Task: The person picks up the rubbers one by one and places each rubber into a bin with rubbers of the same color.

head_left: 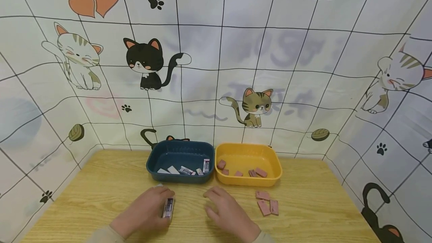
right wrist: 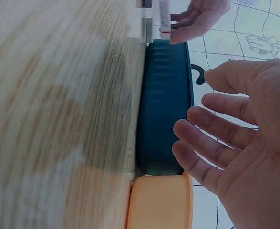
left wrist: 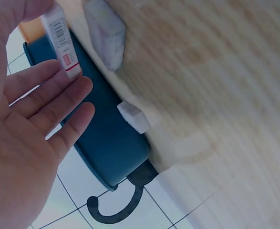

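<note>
My left hand (head_left: pixel 143 209) pinches a white eraser (head_left: pixel 168 208) in a printed sleeve with a barcode, between thumb and fingers; the lower fingers spread out in the left wrist view. Near that hand, two more white pieces lie on the table in that view: a larger white block (left wrist: pixel 106 36) and a smaller white block (left wrist: pixel 134 117) by the blue bin. Palm turned inward, my right hand (head_left: pixel 224 209) is over the table in front of the bins, fingers slightly bent and holding nothing. To its right lie three pink eraser-like blocks (head_left: pixel 264 208).
A dark blue bin (head_left: pixel 182 179) with several white erasers stands at the back of the wooden table (head_left: pixel 195 228). Touching its right side is a yellow bin (head_left: pixel 248 181) with several pink blocks. Behind both hangs a cat-patterned cloth (head_left: pixel 199 85).
</note>
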Tool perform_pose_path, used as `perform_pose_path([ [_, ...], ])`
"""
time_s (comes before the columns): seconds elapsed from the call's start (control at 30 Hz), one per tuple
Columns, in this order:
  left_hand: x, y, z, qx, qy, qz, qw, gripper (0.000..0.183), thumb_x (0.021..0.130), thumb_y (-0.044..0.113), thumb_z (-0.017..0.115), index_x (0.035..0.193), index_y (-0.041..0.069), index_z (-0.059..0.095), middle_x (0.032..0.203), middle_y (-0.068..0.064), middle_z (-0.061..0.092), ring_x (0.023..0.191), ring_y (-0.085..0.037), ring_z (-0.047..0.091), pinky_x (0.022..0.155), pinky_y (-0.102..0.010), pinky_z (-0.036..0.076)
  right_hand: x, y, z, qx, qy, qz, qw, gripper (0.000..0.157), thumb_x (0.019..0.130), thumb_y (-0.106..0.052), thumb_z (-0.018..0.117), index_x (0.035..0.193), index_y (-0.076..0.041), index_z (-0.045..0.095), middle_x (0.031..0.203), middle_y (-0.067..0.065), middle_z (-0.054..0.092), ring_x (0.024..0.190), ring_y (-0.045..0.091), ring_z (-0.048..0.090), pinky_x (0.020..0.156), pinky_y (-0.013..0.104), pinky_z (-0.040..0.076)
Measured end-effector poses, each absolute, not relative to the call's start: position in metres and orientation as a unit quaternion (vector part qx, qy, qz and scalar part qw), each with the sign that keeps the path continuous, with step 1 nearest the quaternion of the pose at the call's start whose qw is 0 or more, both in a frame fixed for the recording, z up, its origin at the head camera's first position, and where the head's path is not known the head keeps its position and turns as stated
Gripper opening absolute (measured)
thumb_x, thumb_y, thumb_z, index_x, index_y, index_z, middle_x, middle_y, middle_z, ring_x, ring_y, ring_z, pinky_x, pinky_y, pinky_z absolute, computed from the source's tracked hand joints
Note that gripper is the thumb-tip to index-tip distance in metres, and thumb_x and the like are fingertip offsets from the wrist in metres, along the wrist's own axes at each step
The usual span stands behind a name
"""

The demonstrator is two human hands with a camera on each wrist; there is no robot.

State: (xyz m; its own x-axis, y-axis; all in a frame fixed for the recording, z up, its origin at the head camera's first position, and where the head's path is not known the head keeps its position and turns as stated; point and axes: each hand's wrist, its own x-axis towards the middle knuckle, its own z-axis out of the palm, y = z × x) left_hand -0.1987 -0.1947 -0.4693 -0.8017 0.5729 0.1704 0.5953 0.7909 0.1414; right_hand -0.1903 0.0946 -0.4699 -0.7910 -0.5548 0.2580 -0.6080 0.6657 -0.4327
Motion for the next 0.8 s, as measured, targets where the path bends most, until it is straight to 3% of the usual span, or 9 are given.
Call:
perform_pose_path([
  [0.47, -0.21, -0.203, -0.448, -0.32, -0.932, -0.108, 0.132, 0.058, 0.073, 0.027, 0.088, 0.122, 0.001, 0.068, 0.121, -0.01, 0.069, 0.109, -0.025, 0.066, 0.095, -0.045, 0.057, -0.191, 0.092, -0.469, 0.336, -0.903, 0.252, 0.084, 0.025, 0.099, -0.015, 0.065, 0.123, -0.009, 0.069, 0.12, -0.001, 0.065, 0.108, 0.011, 0.061, 0.098, 0.035, 0.055],
  [0.8, -0.227, -0.21, -0.433, -0.306, -0.931, -0.109, 0.168, 0.055, 0.076, 0.021, 0.09, 0.12, -0.002, 0.067, 0.118, -0.014, 0.069, 0.106, -0.029, 0.067, 0.092, -0.045, 0.058, -0.191, 0.091, -0.465, 0.342, -0.899, 0.258, 0.09, 0.025, 0.098, -0.013, 0.066, 0.122, -0.009, 0.069, 0.118, 0.0, 0.066, 0.108, 0.011, 0.062, 0.097, 0.033, 0.055],
])
